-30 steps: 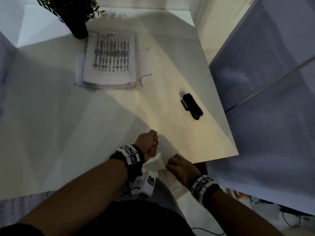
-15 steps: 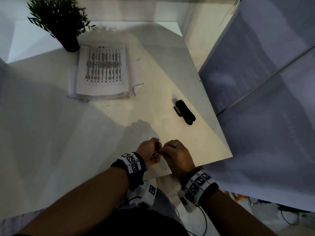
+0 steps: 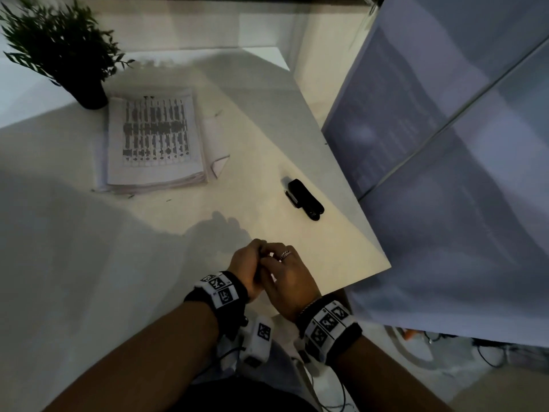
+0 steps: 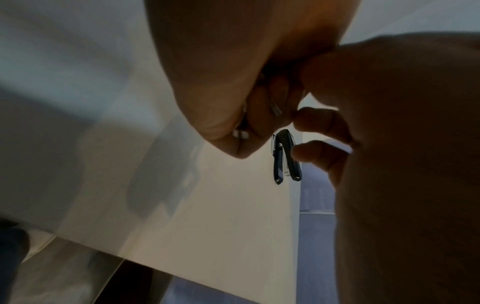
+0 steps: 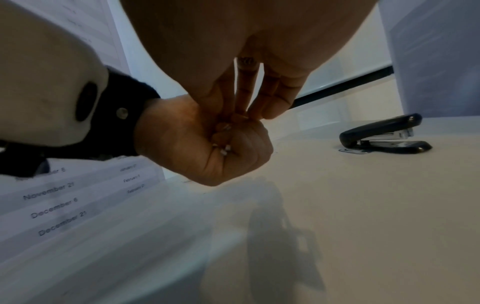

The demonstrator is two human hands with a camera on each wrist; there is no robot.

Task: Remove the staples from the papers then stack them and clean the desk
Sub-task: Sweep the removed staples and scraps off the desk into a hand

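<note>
My left hand (image 3: 246,263) is curled into a fist just above the white desk's near edge (image 3: 350,285). My right hand (image 3: 285,275) presses against it, its bunched fingertips (image 5: 249,115) poking into the top of the left fist (image 5: 207,148). A small silvery staple (image 4: 276,109) shows between the two hands in the left wrist view; what else the fist holds is hidden. The stack of printed papers (image 3: 154,141) lies at the far left of the desk. A black stapler (image 3: 306,199) lies to the right, beyond my hands.
A potted plant (image 3: 68,55) stands behind the stack. A few loose staples (image 3: 218,113) lie around the papers. A folded paper corner (image 3: 219,166) sticks out at the stack's right. Grey partition panels (image 3: 445,144) border the desk on the right.
My right hand has come up from the desk's front edge and joined the left fist. Both hands have shifted slightly forward over the desk.
</note>
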